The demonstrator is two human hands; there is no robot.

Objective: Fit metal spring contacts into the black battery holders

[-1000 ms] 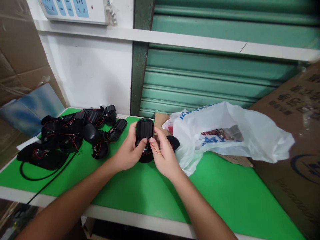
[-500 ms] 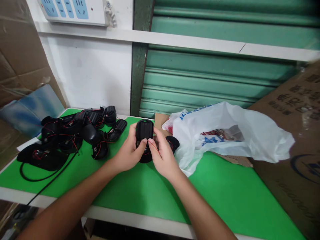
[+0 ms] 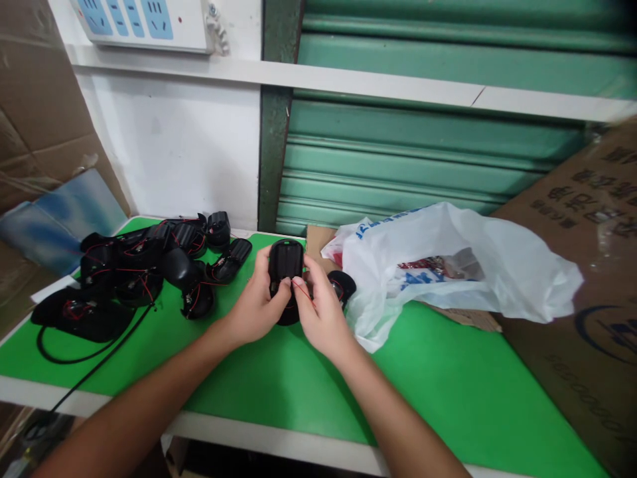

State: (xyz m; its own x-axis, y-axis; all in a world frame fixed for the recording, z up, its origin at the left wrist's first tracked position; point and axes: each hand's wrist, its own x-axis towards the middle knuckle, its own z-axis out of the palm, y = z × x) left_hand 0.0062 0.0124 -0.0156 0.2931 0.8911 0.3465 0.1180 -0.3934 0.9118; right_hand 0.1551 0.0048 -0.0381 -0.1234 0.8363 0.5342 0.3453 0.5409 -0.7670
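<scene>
Both my hands hold one black plastic housing [image 3: 285,260] upright just above the green table mat [image 3: 279,372]. My left hand [image 3: 256,302] grips its left side with the thumb pressed on its front. The fingers of my right hand [image 3: 321,309] close on its right side and pinch a thin red wire [image 3: 301,289] that runs from the housing. A round black part [image 3: 343,284] lies just right of my right hand.
A pile of several black housings with red wires [image 3: 144,265] and a black cable [image 3: 74,352] lies at the left. A white plastic bag [image 3: 448,265] rests on cardboard to the right, beside a large cardboard box [image 3: 587,279]. A power strip [image 3: 144,20] hangs on the wall.
My hands have barely moved. The thumbs and fingers have shifted slightly on the housing and the red wire.
</scene>
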